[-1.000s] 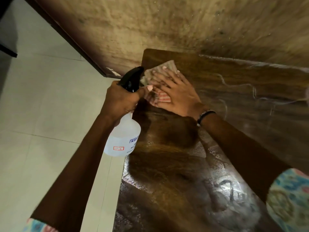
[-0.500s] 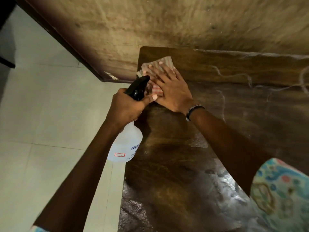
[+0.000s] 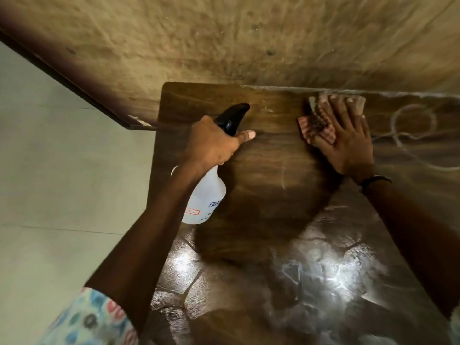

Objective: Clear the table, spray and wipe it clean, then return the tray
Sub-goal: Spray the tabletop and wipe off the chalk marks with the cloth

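**Table wipe under way: cloth at far edge, spray bottle held in left hand**

The left hand (image 3: pixel 211 143) is closed around the neck of a spray bottle (image 3: pixel 205 199), thumb extended to the right. The bottle's black trigger head (image 3: pixel 232 117) rises above the fist and points toward the far edge of the table (image 3: pixel 271 175). Its translucent white body hangs below the hand, over the table's left edge, with a printed label partly visible; the text cannot be read in full.

The right hand (image 3: pixel 346 139) lies flat, fingers spread, pressing a checked red-and-white cloth (image 3: pixel 317 123) onto the table. The cloth is bunched under the fingers and palm, close to the far edge where the table meets the wall (image 3: pixel 249 38). The hand is not closed; it bears down on the cloth from above. A dark band (image 3: pixel 375 180) sits on the right wrist.

The dark wood-grain surface carries wet streaks and pale foamy lines to the right of the cloth, and a glossy wet film with bright glare across the near portion. The area between the two hands looks duller and drier.

A patterned sleeve (image 3: pixel 92 319) shows at the lower left. Pale floor tiles (image 3: pixel 62 183) lie left of the table. No tray is in view.
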Demonstrator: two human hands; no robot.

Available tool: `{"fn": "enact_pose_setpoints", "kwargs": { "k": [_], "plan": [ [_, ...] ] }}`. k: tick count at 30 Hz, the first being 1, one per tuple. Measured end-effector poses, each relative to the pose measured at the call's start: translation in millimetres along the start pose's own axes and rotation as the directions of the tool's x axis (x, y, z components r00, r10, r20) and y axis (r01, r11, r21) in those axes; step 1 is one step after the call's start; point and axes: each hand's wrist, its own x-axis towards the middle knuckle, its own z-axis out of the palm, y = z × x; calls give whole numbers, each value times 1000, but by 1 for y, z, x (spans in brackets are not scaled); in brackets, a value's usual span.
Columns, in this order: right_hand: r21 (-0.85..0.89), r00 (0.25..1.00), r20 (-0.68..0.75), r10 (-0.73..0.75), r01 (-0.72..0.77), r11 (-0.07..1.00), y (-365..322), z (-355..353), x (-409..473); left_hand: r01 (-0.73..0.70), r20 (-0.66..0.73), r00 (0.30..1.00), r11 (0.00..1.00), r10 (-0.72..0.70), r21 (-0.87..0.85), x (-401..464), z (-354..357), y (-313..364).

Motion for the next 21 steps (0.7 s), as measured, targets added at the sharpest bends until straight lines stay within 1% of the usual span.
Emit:
{"fn": "enact_pose_setpoints", "kwargs": {
  "k": [3,6,8,12,14,16,19,21],
  "plan": [
    [-16,999,17,-44,44,999,6,-4,17,30,17,999,999,-30,-14,4,10,8],
    [-20,994,21,-105,106,994,-4,-3,36,25,50,998,1000,-24,-16,10,15,10],
    [-33,986,55,-160,162,986,-17,-3,52,34,38,999,999,-33,-9,13,16,10],
    [-19,949,150,-277,283,959,-73,4,83,58,13,998,997,-57,-45,14,17,4],
    [-25,915,173,-364,373,927,-107,11,91,25,-3,1000,998,-25,-65,12,17,0],
    [-62,875,187,-447,465,883,-126,17,87,-18,6,1000,997,19,-69,9,16,-3],
    [-55,827,199,-526,545,836,-109,12,69,-11,31,999,996,14,-86,4,18,-4],
    [-30,837,164,-522,533,846,-77,7,57,13,35,999,996,-10,-84,2,20,-5]
  ]
}}
